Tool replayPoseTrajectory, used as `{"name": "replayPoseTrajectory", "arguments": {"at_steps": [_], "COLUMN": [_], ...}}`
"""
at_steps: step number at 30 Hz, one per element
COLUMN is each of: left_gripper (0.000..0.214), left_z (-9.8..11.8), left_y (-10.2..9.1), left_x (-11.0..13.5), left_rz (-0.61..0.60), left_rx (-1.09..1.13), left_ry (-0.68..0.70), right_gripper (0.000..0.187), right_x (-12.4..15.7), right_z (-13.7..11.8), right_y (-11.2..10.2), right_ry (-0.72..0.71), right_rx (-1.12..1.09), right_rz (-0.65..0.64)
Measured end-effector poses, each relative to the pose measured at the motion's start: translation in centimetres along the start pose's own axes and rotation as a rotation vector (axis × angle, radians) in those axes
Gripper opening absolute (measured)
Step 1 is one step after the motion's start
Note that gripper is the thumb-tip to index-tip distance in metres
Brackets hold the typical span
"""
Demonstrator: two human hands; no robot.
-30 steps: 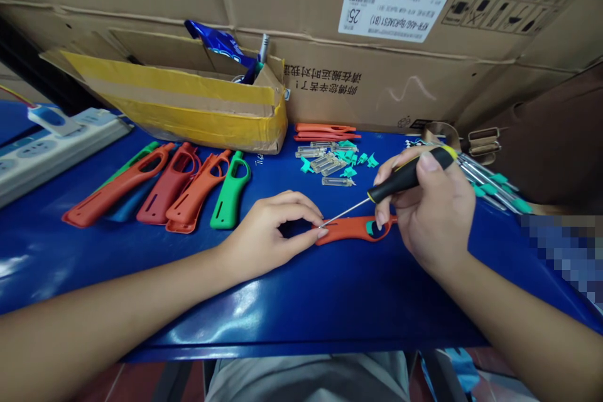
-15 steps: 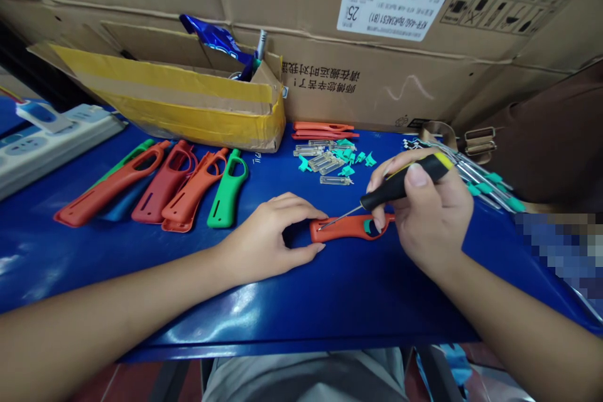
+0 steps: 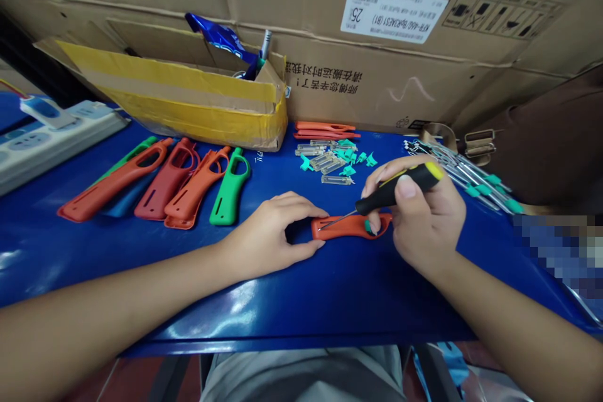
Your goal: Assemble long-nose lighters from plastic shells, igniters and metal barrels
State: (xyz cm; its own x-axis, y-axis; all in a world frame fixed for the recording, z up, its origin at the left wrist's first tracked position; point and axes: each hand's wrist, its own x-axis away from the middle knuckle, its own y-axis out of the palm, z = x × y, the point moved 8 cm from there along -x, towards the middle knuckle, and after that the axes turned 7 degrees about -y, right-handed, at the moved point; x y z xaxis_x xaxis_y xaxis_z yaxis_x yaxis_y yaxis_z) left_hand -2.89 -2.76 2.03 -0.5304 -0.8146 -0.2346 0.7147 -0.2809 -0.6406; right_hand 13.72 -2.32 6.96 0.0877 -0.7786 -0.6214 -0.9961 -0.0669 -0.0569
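Note:
An orange lighter casing (image 3: 342, 227) with a green trigger (image 3: 368, 227) lies flat on the blue table in front of me. My left hand (image 3: 276, 232) grips its left end between thumb and fingers. In my right hand (image 3: 426, 213) is a screwdriver (image 3: 389, 193) with a black and yellow handle. Its thin shaft slants down to the left, and the tip meets the casing near a small hole at the left end. The fingertips of my right hand hang over the trigger end.
Red, orange and green casings (image 3: 230, 191) lie at the left, near a power strip (image 3: 51, 138). Beyond the work are clear fuel tanks (image 3: 325, 162), green triggers (image 3: 347, 154) and stacked orange casing parts (image 3: 325, 130). Metal tubes (image 3: 464, 169) lie right. A taped carton (image 3: 188, 110) stands behind.
The screwdriver handle has tipped a little lower and to the left with my right hand, its tip still at the casing's left end. My left hand keeps its hold.

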Motion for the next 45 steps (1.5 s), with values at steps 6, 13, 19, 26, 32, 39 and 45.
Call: {"name": "replayPoseTrajectory", "arguments": {"at_steps": [6,13,19,26,32,39,45], "left_gripper": [0.029,0.029,0.033,0.027,0.031,0.033,0.03], "left_z": [0.0,-0.1,-0.1,0.1,-0.1,0.0,0.1], "left_y": [0.1,0.1,0.1,0.1,0.3,0.4,0.3], "left_x": [0.0,0.0,0.1,0.1,0.1,0.1,0.2], "left_rz": [-0.004,0.013,0.002,0.016,0.009,0.012,0.019], "left_rx": [-0.005,-0.016,-0.016,-0.032,-0.053,-0.063,-0.071], "left_ry": [0.01,0.034,0.031,0.047,0.066,0.083,0.09], "right_gripper": [0.015,0.026,0.038,0.058,0.057,0.055,0.053], "right_x": [0.1,-1.0,-2.8,-2.1,-2.1,-1.9,-1.8], "right_z": [-0.2,-1.2,-4.1,-4.3,-3.7,-4.2,-3.2], "right_y": [0.4,1.7,3.4,4.2,3.6,2.9,3.7], "right_ry": [-0.015,-0.054,-0.205,-0.298,-0.412,-0.526,-0.386], "right_rx": [0.039,0.188,0.466,0.567,0.721,0.649,0.489], "right_rz": [-0.034,-0.152,-0.34,-0.547,-0.443,-0.328,-0.441]}}
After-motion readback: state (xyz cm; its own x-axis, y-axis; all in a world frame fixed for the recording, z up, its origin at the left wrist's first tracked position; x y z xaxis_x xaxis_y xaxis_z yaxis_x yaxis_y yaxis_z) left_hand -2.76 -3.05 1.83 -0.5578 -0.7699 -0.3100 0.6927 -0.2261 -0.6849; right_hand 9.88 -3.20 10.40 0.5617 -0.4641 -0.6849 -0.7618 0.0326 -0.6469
